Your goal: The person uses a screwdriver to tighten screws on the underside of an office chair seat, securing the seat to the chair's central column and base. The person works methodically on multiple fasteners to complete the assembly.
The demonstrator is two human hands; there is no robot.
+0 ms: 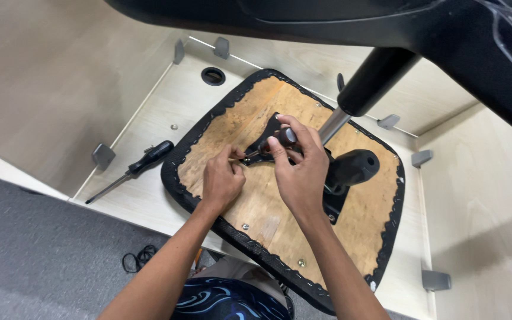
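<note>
Office or furniture-assembly area: grey carpet floor (37,249) lies below-left of the left hand (220,184), pale wood desk panels (60,77) with grey brackets (103,156) surround both hands, and an upturned chair seat (268,207) rests beneath them

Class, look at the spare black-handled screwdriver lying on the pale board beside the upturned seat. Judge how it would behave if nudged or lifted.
The screwdriver has a roundish handle and thin shaft, so it would probably roll. It looks rigid, not floppy. Its thick handle likely makes that end heavier.
</note>
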